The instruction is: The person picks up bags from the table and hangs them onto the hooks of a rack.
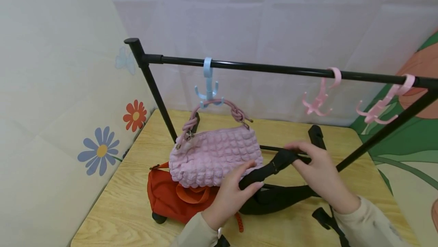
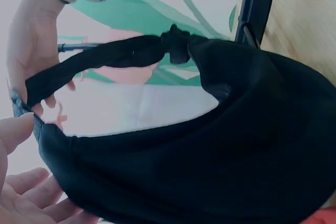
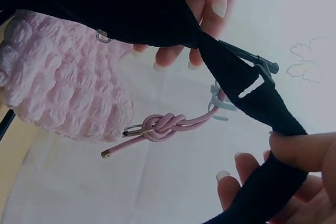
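A soft black sling bag (image 1: 282,200) hangs low over the table, with its wide black strap (image 1: 282,158) stretched between both hands. My left hand (image 1: 230,194) holds the bag's narrow end where the strap joins; the thumb is on one side, the fingers behind. My right hand (image 1: 319,176) pinches the strap between thumb and fingers, as the right wrist view shows. Right behind the left hand, a pink puffy handbag (image 1: 215,155) hangs by its knotted handle from a light blue hook (image 1: 208,83). Below that handbag lies an orange-red bag (image 1: 167,197), partly hidden.
A black rack's bar (image 1: 263,67) crosses above the hands, its slanted legs reaching the wooden table (image 1: 116,209). Two pink hooks, one left (image 1: 319,96) and one right (image 1: 380,106), hang on the bar. More black straps (image 1: 328,220) lie at front right.
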{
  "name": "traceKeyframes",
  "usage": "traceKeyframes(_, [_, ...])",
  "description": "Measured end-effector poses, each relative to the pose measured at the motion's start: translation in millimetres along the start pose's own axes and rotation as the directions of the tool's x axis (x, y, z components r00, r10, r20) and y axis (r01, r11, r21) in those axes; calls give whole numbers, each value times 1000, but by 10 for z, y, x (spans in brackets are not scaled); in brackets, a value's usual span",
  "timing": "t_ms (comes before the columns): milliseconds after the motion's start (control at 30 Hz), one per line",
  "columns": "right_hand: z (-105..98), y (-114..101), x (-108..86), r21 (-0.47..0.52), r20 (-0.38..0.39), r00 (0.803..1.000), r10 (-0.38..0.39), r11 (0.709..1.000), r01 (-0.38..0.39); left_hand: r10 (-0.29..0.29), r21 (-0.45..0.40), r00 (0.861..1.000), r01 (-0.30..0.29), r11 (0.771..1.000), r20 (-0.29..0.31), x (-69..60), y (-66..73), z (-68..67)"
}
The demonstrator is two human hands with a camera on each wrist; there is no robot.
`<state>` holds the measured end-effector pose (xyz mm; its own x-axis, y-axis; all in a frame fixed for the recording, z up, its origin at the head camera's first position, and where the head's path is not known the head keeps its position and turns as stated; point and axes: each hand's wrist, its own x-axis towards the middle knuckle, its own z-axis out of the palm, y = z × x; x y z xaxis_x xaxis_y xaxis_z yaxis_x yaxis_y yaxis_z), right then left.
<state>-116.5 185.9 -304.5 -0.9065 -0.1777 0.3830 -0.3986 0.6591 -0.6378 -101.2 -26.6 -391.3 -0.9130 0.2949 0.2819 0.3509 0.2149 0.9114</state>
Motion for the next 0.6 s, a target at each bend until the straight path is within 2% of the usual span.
traceKeyframes(267, [43,-24,-23,-36,-12,994,-108,994,107,58,68,996,-63,996,75,40,87,76])
traceKeyframes(500, [74,-43,-7,-61,-34,983,-178,982,176,37,87,995,-45,995,90,73,149,101])
traceKeyframes(600, [86,-60,-1,-69,-36,981,-191,980,188,48,81,993,-57,995,106,100,173,109])
